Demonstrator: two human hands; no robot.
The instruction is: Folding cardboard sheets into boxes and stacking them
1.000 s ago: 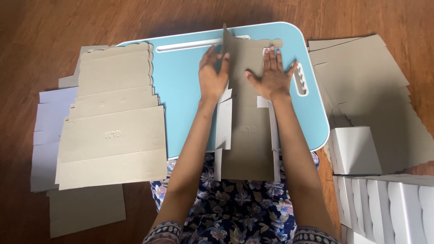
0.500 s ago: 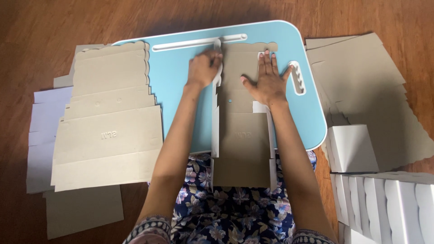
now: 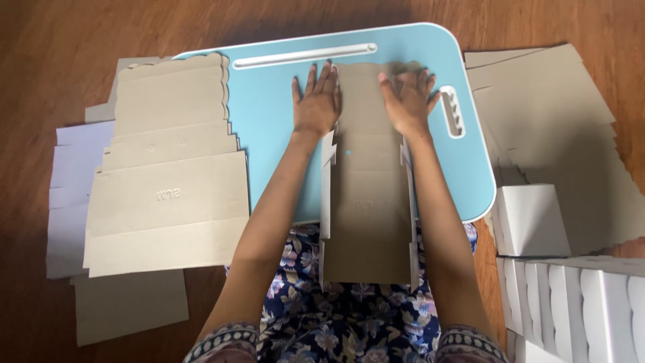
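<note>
Under everything we see the wood floor [image 3: 40, 54], and on it, over our lap, lies the blue tray [image 3: 275, 114], which we take as our landmark. Left of the tray, overlapping its left edge, lies a stack of flat brown blanks [image 3: 168, 195], with pale sheets [image 3: 74, 175] showing beneath them further left. Right of the tray, more flat card [image 3: 557, 128] is spread on the floor, and nearer us on that side stand white folded boxes [image 3: 578, 302], one small white box [image 3: 531, 218] just beside the tray's right edge. On the tray itself, reaching from near its far edge down over its near edge onto our flowered skirt [image 3: 349, 323], lies the long blank [image 3: 369, 195] we are working, its narrow side flaps raised a little along both edges. Our left hand [image 3: 318, 101] lies flat and open, fingers spread, at the blank's far left edge, partly on the tray. Our right hand [image 3: 408, 101] lies flat and open on the blank's far right part. Neither hand grips anything; both only press down.
</note>
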